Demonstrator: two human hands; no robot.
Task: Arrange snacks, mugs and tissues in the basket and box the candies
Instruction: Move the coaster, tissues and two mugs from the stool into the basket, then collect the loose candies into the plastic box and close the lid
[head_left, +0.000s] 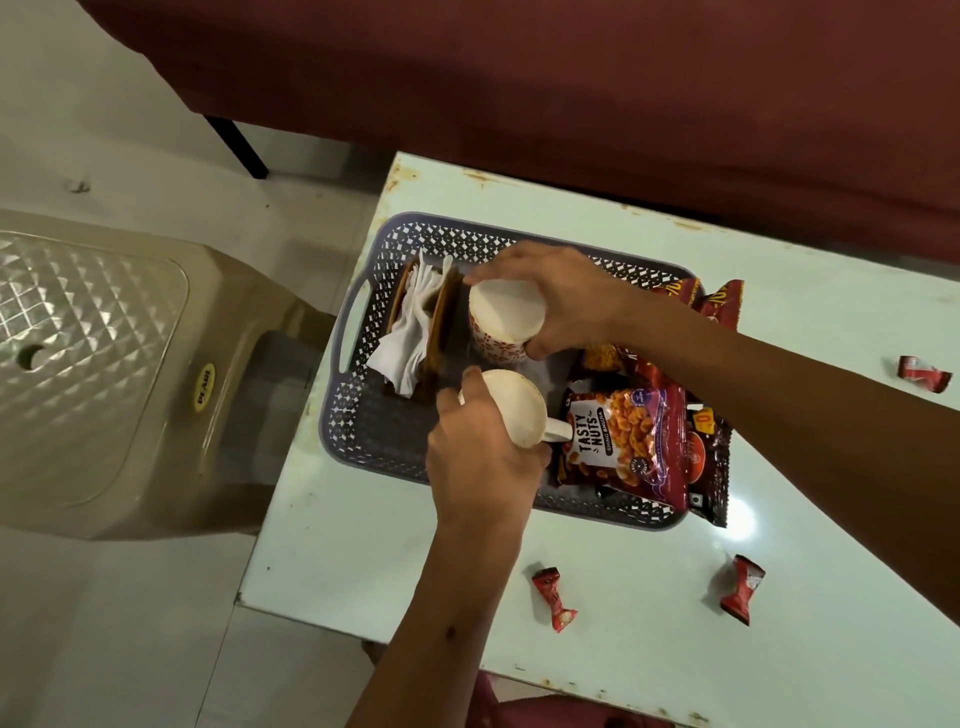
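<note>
A grey perforated basket (363, 421) sits on the white table (779, 322). At its left end a wooden holder with white tissues (410, 332) stands upright. My right hand (566, 296) grips a white mug with red pattern (501, 327) beside the tissue holder. My left hand (480, 457) holds a second white mug (517, 408) by its side, its handle pointing right. Snack packets, including a Tasty Nuts bag (618, 441), fill the basket's right end. Three red wrapped candies lie on the table: one near the front (555, 598), one further right (742, 590), one at the far right (924, 373).
A beige plastic stool (104, 364) stands to the left of the table. A dark red cloth or curtain (571, 93) hangs behind the table. More dark red snack packets (717, 304) overhang the basket's right rim.
</note>
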